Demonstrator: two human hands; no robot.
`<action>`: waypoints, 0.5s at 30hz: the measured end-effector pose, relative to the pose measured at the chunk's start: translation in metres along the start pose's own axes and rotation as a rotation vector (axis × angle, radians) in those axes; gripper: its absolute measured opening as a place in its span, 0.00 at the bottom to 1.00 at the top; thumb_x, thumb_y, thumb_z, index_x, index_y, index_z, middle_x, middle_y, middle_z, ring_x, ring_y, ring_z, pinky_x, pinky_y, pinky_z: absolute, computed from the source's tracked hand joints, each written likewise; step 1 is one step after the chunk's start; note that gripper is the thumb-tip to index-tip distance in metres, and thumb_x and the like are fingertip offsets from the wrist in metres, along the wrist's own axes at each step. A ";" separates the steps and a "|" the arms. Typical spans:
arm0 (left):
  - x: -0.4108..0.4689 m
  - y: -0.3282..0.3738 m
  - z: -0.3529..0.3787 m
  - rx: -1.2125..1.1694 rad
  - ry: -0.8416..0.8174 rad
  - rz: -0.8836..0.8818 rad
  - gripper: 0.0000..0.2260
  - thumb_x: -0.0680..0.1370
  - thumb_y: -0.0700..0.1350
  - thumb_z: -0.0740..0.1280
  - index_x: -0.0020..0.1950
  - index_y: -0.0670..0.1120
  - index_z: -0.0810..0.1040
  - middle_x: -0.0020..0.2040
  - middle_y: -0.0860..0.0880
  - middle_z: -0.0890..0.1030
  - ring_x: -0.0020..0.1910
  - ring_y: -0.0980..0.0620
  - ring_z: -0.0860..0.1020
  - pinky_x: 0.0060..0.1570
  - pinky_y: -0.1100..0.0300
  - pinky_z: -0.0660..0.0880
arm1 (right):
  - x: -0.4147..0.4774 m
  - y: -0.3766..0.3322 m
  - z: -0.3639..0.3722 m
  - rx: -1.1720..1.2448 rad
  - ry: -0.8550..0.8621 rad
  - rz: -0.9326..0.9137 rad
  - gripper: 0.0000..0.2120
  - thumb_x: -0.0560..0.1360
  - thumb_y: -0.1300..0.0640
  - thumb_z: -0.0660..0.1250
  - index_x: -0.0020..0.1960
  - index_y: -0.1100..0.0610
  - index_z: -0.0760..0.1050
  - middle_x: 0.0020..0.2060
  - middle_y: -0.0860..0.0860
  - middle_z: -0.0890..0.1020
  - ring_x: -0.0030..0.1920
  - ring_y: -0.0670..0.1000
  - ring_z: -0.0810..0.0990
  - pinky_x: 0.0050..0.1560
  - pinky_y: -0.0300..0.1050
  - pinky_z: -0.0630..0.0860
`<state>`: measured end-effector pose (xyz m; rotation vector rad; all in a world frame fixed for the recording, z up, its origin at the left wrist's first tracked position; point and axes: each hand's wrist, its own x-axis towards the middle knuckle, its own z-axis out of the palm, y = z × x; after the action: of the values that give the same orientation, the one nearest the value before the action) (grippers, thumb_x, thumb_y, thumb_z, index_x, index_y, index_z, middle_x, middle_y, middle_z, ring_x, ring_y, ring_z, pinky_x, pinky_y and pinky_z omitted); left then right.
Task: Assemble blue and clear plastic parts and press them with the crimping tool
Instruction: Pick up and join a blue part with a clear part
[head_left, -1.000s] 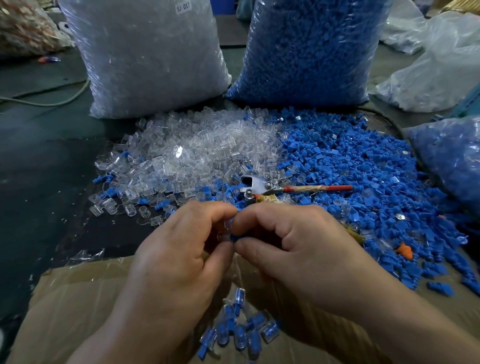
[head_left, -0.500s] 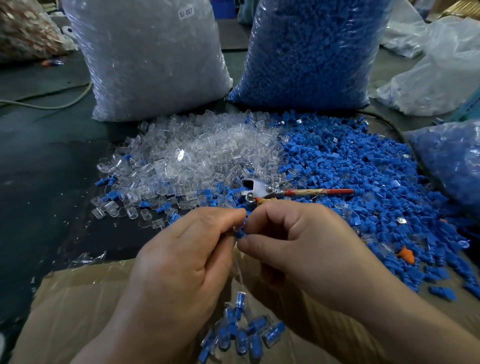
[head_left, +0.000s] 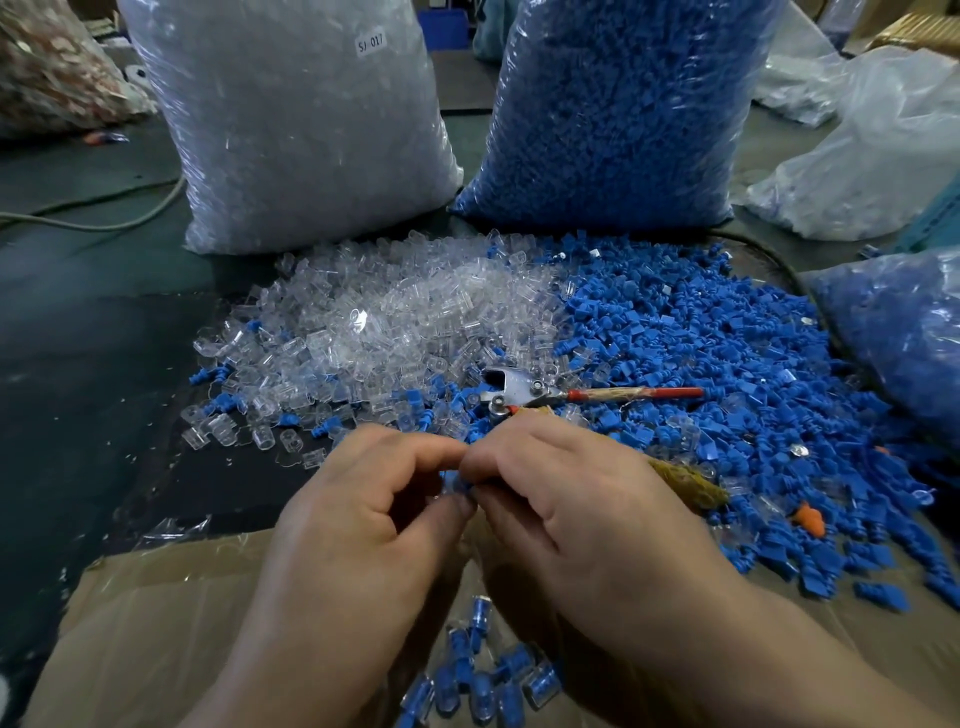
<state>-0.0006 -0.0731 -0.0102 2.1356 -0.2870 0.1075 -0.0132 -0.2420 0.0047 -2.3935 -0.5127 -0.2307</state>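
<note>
Pinches a blue part at frame centre between curled fingertips of left hand and right hand. Hides the joint, so cannot tell seating. Risks a skewed fit, or a slip into the loose piles; leaves crimping tool lying just above.

2 hands are counted, left hand & right hand, w/ 1 blue part pinched between. 1 crimping tool is seen. 3 filled bags are noted: 1 clear-parts bag, 1 blue-parts bag, 1 bluish bag at right. Approx. 10 assembled pcs are seen in 1 cardboard box, some hidden. 1 orange pc is seen. Loose clear parts & loose blue parts: too many to be counted.
</note>
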 end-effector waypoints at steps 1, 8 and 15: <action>-0.001 0.002 0.000 0.004 -0.004 -0.011 0.19 0.69 0.44 0.77 0.50 0.67 0.81 0.44 0.60 0.82 0.45 0.61 0.80 0.43 0.75 0.71 | 0.000 -0.001 0.000 -0.008 0.014 -0.006 0.11 0.78 0.50 0.59 0.54 0.52 0.78 0.47 0.46 0.78 0.45 0.48 0.78 0.42 0.50 0.77; 0.002 -0.005 0.006 -0.296 -0.027 -0.219 0.12 0.70 0.45 0.77 0.47 0.63 0.83 0.38 0.53 0.85 0.38 0.52 0.84 0.43 0.51 0.82 | 0.003 -0.002 -0.001 -0.067 -0.073 -0.011 0.15 0.78 0.50 0.54 0.57 0.53 0.76 0.49 0.48 0.76 0.45 0.51 0.76 0.40 0.53 0.77; 0.007 -0.014 0.001 -0.483 0.002 -0.308 0.14 0.73 0.35 0.73 0.42 0.56 0.83 0.31 0.45 0.83 0.27 0.49 0.81 0.29 0.59 0.77 | 0.007 0.017 -0.016 -0.487 -0.031 0.225 0.27 0.76 0.43 0.60 0.73 0.44 0.58 0.72 0.46 0.65 0.74 0.52 0.60 0.74 0.56 0.59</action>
<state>0.0093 -0.0676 -0.0214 1.6742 0.0228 -0.1273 -0.0004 -0.2622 0.0087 -2.9060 -0.2102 -0.2392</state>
